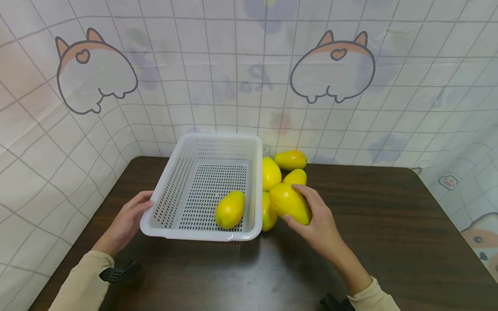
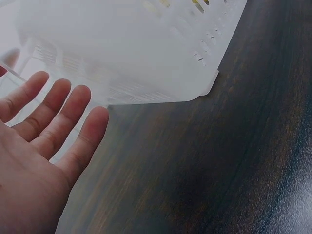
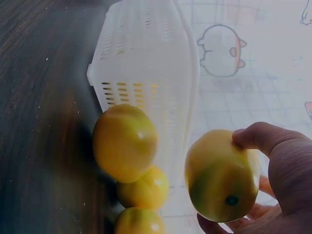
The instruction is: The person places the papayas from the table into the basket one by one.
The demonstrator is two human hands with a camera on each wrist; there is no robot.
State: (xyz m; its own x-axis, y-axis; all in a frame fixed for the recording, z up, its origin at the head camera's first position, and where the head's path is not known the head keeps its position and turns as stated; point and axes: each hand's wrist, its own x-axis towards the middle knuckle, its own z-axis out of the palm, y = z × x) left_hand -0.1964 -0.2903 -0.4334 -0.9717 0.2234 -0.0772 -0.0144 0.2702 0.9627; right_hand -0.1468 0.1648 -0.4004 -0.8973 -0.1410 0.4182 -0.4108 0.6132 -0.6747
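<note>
White grid-lined cloth [image 1: 218, 39] with cartoon corgi prints behind a dark wood-grain tabletop [image 1: 369, 224].
The cloth hangs as a backdrop past the table's rounded back corners, rippling along the left; its back-view corgi prints, one at left [image 1: 97, 75] and one at right [image 1: 332, 69], have grey outlines, peach ears and a heart outline, the left one tilted. Faint bluish lettering [image 1: 254, 80] reads backwards between them, beside pale purple flower prints [image 1: 387, 147]. At far right are a small paw print [image 1: 448, 182] and, lower, a partly cut-off dog-face print [image 1: 480, 239]. Light glares softly on the tabletop's near part.
</note>
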